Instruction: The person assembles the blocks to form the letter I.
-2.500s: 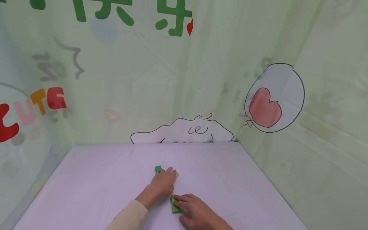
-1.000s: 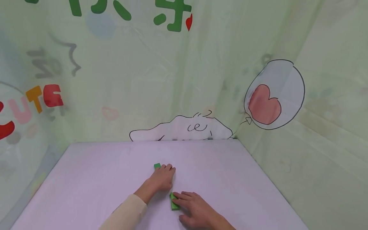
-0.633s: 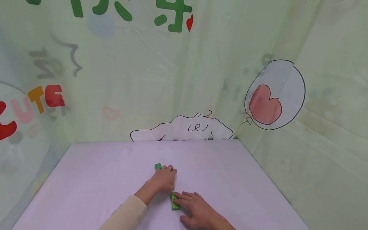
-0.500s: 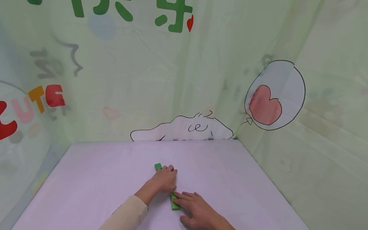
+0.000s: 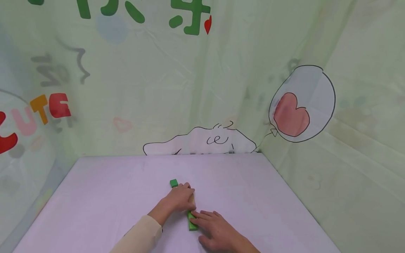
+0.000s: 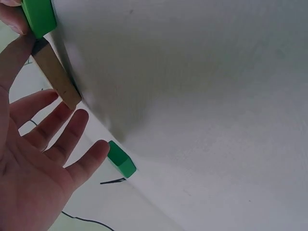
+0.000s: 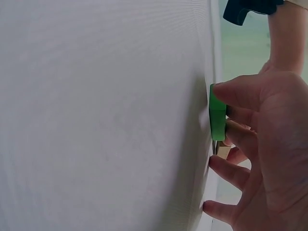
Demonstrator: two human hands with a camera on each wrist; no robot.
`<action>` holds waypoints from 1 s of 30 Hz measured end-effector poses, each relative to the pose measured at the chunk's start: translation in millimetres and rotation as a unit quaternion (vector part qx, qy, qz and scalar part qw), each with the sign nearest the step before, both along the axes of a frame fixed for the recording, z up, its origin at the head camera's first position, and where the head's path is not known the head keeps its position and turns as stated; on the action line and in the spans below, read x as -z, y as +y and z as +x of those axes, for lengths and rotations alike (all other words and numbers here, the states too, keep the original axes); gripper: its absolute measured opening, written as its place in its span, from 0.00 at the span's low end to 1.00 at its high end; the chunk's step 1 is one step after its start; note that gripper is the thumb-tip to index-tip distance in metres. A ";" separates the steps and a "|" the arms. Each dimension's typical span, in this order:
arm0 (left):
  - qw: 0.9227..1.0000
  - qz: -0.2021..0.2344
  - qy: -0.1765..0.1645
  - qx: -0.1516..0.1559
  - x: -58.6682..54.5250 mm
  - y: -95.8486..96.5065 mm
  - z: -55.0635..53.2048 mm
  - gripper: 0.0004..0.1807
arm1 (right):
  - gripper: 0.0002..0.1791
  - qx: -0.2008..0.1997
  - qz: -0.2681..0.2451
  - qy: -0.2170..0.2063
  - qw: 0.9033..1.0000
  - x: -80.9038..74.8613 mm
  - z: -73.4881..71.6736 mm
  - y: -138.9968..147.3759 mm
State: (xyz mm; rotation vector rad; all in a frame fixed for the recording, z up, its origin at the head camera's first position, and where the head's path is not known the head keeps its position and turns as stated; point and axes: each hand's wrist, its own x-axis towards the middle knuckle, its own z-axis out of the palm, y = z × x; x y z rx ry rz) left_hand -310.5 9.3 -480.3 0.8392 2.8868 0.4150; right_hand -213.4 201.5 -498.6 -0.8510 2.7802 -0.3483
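Wooden block (image 6: 57, 77) is over the mid-front of the tabletop (image 5: 104, 203), pinched lengthwise btwn thumb and fingertips of the lt hand (image 5: 178, 197). Tabletop: flat, matte, pale w/ lilac tint; fine ribbed weave shows in rt wrist view. Room closed off by a thin pale green backdrop (image 5: 152, 88), hung w/ soft folds, prints showing faintly thru. On it: green characters (image 5: 193, 15) up top, coloured letters (image 5: 60, 105) at lt, black-outlined balloon (image 5: 317, 88) w/ red heart at rt, line drawing (image 5: 199, 140) just above table's far edge.

Wooden block = plain tan bar, straight-edged, dark at one end (paint or shadow, can't tell). Green block (image 5: 193, 226): flat, smooth oblong, bright green, lying nearer the person, approx end to end w/ the wood; contact unclear. Rt hand (image 5: 218, 230) has fingers loosely extended, tips resting on it, thumb apart. Small green block (image 5: 173, 183), darker, short + chunky, sits just past lt hand. Cream sleeve (image 5: 139, 235), soft fabric, on lt arm; dark strap (image 7: 236, 12) near that wrist.
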 end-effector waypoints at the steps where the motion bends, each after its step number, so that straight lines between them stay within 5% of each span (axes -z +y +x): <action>1: 1.000 0.003 -0.004 0.000 0.0 -0.6 -0.4 0.34 | 0.30 -0.003 -0.001 0.004 1.000 -0.1 0.0 0.2; 13: 0.999 0.042 -0.032 -0.013 -1.2 -3.4 0.5 0.35 | 0.29 -0.002 0.004 0.008 1.000 0.3 -1.5 0.5; 30: 0.999 0.038 -0.036 0.005 -0.8 -8.0 1.6 0.33 | 0.29 -0.009 -0.001 0.021 1.000 2.1 -1.9 0.3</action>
